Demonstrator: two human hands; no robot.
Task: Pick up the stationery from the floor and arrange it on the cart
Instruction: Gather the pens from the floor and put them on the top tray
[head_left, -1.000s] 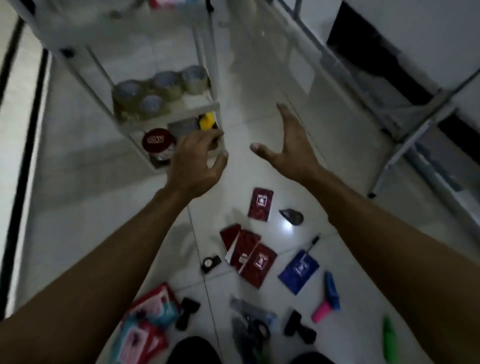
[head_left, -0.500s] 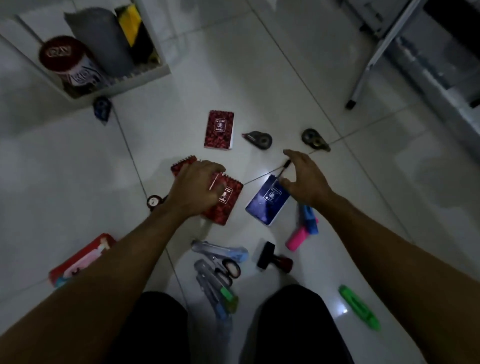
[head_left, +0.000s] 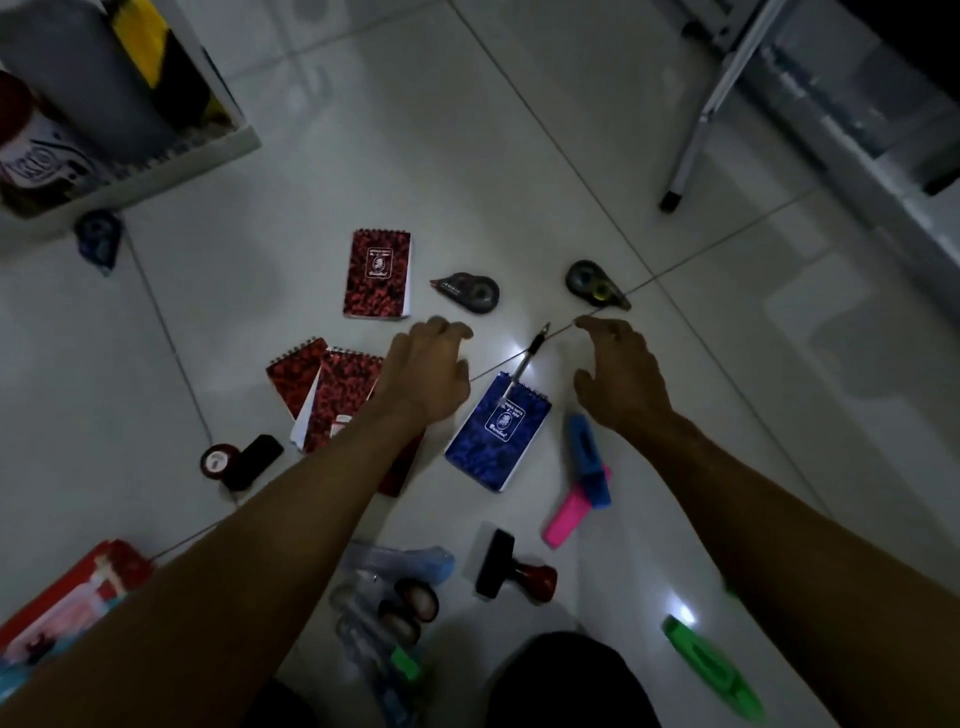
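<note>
Both hands hover over the tiled floor (head_left: 519, 130), fingers loosely spread, holding nothing: left hand (head_left: 426, 374) above the red notebooks (head_left: 332, 389), right hand (head_left: 618, 374) beside the blue notebook (head_left: 498, 436) and pen (head_left: 527, 358); cart (head_left: 156, 171) stands upper left

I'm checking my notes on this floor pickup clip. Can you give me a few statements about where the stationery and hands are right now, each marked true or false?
1. A pen lies partly on the blue notepad. True.
2. The left hand is holding a red notepad off the floor. False: it hovers empty, fingers spread, above the overlapping red notepads.
3. Two correction tape dispensers lie on the floor beyond the hands. True.
4. The pink highlighter sits on the cart. False: it lies on the floor, touching the blue highlighter.
5. The right hand grips the pen. False: it is open and empty.
</note>
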